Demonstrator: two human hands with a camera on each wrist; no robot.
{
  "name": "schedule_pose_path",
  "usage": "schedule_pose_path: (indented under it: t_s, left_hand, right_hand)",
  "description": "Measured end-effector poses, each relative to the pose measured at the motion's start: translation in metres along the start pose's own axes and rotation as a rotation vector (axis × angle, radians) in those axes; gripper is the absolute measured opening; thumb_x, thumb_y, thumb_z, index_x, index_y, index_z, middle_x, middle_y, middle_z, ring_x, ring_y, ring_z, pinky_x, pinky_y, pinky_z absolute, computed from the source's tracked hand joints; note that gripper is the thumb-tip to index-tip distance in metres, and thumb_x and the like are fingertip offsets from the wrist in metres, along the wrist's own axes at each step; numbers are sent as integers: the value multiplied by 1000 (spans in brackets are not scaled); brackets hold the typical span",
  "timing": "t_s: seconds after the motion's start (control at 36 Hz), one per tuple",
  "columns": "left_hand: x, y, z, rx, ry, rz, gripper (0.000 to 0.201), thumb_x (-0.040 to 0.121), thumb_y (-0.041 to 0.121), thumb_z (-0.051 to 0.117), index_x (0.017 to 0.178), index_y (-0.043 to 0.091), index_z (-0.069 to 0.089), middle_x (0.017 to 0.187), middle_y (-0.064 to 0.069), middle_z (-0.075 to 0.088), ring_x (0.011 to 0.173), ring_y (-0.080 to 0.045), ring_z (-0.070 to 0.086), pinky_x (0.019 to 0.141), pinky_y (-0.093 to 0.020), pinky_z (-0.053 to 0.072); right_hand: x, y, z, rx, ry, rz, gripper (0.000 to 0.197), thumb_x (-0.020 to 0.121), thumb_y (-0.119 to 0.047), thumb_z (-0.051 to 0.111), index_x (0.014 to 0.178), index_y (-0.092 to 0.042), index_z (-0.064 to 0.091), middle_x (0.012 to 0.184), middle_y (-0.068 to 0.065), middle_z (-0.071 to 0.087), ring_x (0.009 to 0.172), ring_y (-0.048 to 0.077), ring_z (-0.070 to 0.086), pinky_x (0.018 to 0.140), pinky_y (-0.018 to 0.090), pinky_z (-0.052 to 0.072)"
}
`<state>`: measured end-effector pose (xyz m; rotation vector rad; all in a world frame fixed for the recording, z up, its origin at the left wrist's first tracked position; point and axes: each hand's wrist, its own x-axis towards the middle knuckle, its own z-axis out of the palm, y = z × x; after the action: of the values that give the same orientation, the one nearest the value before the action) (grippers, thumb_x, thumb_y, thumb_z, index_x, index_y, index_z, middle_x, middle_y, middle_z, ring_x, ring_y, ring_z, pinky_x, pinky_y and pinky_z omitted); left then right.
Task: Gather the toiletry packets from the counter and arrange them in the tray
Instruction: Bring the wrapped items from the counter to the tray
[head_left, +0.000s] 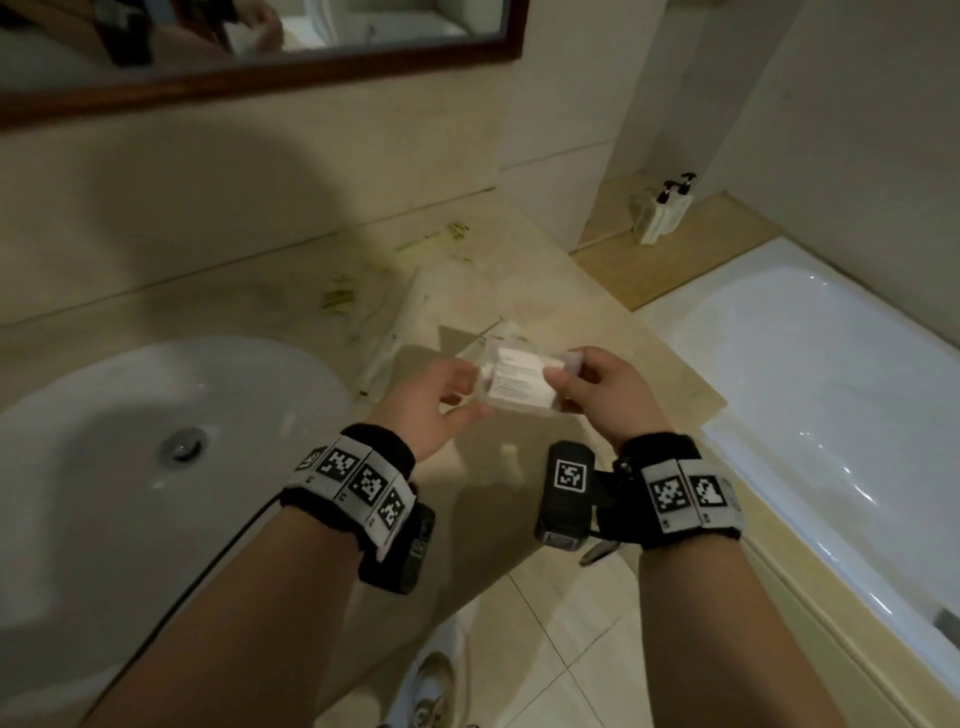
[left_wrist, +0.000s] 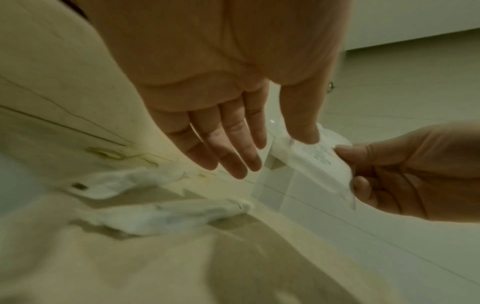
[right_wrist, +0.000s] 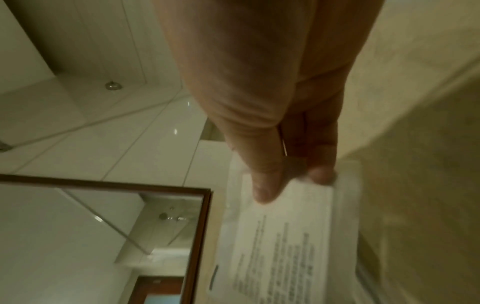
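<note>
My right hand (head_left: 566, 370) pinches one end of a white toiletry packet (head_left: 519, 382) with printed text, wrapped in clear plastic, and holds it above the beige counter (head_left: 597, 322). In the right wrist view my thumb and fingers (right_wrist: 294, 185) clamp the packet (right_wrist: 283, 246) at its near edge. My left hand (head_left: 470, 392) is at the packet's other end. Its fingers (left_wrist: 233, 156) are straight and its thumb tip touches the packet (left_wrist: 319, 160). Long pale packets (head_left: 384, 343) and green-printed packets (head_left: 337, 299) lie on the counter beyond. I cannot make out a tray.
A white sink (head_left: 156, 415) is set into the counter on the left. A bathtub (head_left: 831, 389) runs along the right, with pump bottles (head_left: 670, 208) on the ledge behind it. A framed mirror (head_left: 260, 67) hangs above. Floor tiles and a shoe (head_left: 431, 686) lie below.
</note>
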<state>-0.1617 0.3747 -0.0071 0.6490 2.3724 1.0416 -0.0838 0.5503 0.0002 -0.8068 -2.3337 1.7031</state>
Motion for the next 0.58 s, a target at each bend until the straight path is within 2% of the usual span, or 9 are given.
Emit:
schedule_pose_path:
  t_s: [0.08,0.14,0.19,0.28,0.33,0.42,0.44,0.53,0.58]
  left_hand:
    - [-15,-11,-21,61,60,19,35,87,27,62,119,13,57,115,-6,67,105,-21,63,89,-32,47]
    - [-27,-18,-35,133,105,29,30,89,26,60,114,11,62,107,-9,69,98,-24,64,79,-29,44]
    - [-38,-25,-47,179,146,18,27,89,27,59,109,9,64,100,-9,69,93,-25,63,73,-25,39]
    - [-61,-43,-70,172,199,-35,16,88,28,59,97,15,65,78,2,61,77,-19,56,66,-23,35]
    - [-75,-58,-85,151,234,-68,9,87,29,61,82,21,58,65,13,50,67,-11,49,56,-19,33]
    - [-101,-79,-108,149,285,-92,17,85,30,63,76,19,53,62,12,46,65,-12,46,54,-13,31]
    - [-110,-86,-115,151,297,-103,19,85,30,63,73,19,52,62,11,45,62,-11,45,53,-14,30]
    - [-142,-111,-139,106,350,-124,22,87,30,61,71,18,53,65,6,50,61,-9,46,55,-18,33]
    - [-162,-123,-153,80,390,-133,19,88,28,59,73,19,52,72,3,56,66,-11,51,57,-14,35]
  right_hand:
    - [-8,-15,26,10,-118,-46,25,84,0,63,66,-12,52,65,12,58,54,11,57,69,30,50]
    - [-13,-23,46,-10,-166,-73,25,82,2,65,66,-13,52,65,8,60,61,16,59,77,37,50]
    - [-17,-30,62,-45,-197,-99,20,80,1,67,71,-12,55,70,5,63,70,20,61,81,39,50]
    - [-25,-46,91,-87,-249,-126,9,80,-1,67,82,0,59,75,10,64,71,22,59,81,41,51]
    - [-30,-57,112,-134,-293,-158,13,80,-4,68,73,-10,59,82,13,66,75,23,60,80,41,51]
    - [-40,-72,145,-162,-380,-198,25,82,-6,68,68,-22,55,73,2,62,68,15,56,72,31,47]
    - [-43,-77,157,-177,-404,-214,23,82,-7,68,69,-22,56,71,0,59,66,14,55,71,30,46]
    - [-56,-94,194,-227,-453,-265,16,80,-13,71,74,-18,58,72,4,58,68,18,54,76,36,48]
    - [-64,-101,215,-226,-482,-293,12,80,-13,72,79,-13,60,71,4,57,67,17,54,75,34,46]
